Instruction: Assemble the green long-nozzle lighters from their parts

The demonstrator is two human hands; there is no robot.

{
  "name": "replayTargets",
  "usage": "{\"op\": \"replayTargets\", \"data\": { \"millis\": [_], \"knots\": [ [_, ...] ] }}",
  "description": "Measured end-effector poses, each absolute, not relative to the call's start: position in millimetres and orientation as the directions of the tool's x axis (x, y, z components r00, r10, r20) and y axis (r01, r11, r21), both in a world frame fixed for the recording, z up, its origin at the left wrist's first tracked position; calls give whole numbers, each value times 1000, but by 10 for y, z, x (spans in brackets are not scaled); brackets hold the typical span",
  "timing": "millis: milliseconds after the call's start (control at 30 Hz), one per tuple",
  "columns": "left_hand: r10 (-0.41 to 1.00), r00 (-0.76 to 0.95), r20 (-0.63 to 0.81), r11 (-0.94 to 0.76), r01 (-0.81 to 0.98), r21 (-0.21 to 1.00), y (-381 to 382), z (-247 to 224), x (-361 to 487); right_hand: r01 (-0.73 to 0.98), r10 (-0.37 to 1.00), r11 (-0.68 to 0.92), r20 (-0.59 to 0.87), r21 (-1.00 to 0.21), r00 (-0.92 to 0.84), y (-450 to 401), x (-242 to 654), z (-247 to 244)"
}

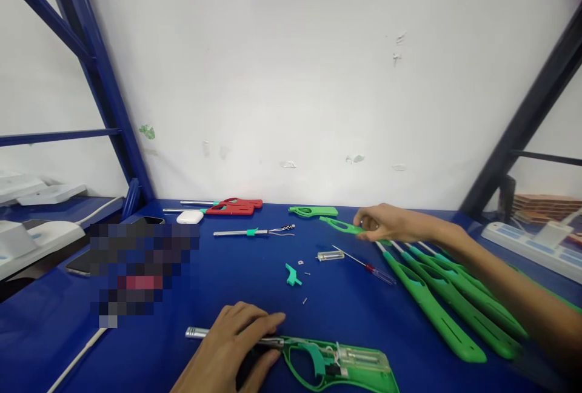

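Note:
My left hand [240, 335] rests at the front of the blue table, its thumb and fingers around the metal tube of an opened gas lighter [364, 359]. That lighter's green half-shell shows a teal trigger, thin wires and a clear fuel tank inside. Farther back, my right hand [379, 222] has its fingers closed on a green lighter casing [342, 225], whose looped end points left. A loose teal trigger [292, 275] and small screws [304, 301] lie between my hands. Near the right hand are a clear fuel tank [330, 255] and a screwdriver [379, 273].
Several green lighters [431, 308] lie in a row under my right forearm. Red lighters [231, 208], a white earphone case [190, 216], a loose metal tube with wires [240, 233] and another green casing [313, 211] lie toward the wall. A power strip [536, 247] sits at right.

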State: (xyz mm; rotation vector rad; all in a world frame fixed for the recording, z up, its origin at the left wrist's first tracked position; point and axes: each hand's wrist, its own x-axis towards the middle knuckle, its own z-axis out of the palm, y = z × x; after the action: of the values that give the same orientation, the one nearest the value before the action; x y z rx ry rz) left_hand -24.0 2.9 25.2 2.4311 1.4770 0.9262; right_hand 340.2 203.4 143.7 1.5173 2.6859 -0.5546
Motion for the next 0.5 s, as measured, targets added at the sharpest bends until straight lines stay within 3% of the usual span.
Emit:
{"op": "replayTargets", "data": {
  "millis": [233,367,500],
  "knots": [
    [849,150,507,-419,776,472,-50,343,-195,735,766,623,19,-267,-642,936,3066,1359],
    [789,217,575,-502,768,398,-63,349,-204,619,624,782,87,-79,-777,504,2827,1104],
    [740,233,631,-546,756,362,-54,315,-211,543,532,839,151,39,-833,400,2740,943]
  ]
}}
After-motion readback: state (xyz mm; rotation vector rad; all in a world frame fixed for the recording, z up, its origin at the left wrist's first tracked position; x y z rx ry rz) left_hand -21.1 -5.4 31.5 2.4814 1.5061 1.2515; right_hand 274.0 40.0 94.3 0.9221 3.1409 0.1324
